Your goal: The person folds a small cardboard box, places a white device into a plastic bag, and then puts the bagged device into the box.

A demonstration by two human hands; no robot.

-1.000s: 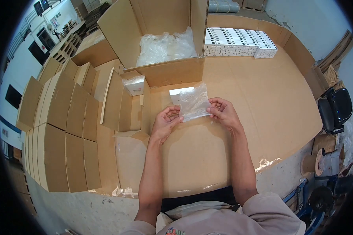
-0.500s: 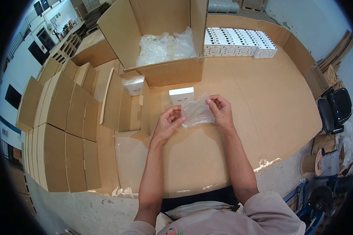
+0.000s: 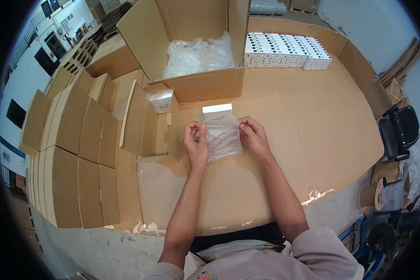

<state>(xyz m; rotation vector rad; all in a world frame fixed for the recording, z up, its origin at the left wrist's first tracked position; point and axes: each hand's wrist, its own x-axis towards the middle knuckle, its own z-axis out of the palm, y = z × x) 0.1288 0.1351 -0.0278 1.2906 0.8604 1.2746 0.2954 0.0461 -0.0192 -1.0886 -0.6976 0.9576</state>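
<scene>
A clear plastic bag (image 3: 224,140) is stretched between my two hands over the table. My left hand (image 3: 197,143) pinches its left edge and my right hand (image 3: 254,136) pinches the upper right edge. Just behind the bag stands a small white box (image 3: 217,111) with a red mark; the bag's upper edge overlaps the box's lower part in this view. To the left, an open cardboard carton (image 3: 155,135) holds another white box (image 3: 160,102) wrapped in clear plastic at its far end.
A large open carton (image 3: 205,88) full of clear plastic bags (image 3: 198,56) stands at the back. Rows of white boxes (image 3: 284,51) sit at the back right. Stacked brown cartons (image 3: 74,154) line the left side. A black chair (image 3: 399,130) is at the far right.
Both hands have shifted so the bag is spread flatter and hangs squarely in front of the white box. My right hand moved left and slightly down; my left hand turned more upright.
</scene>
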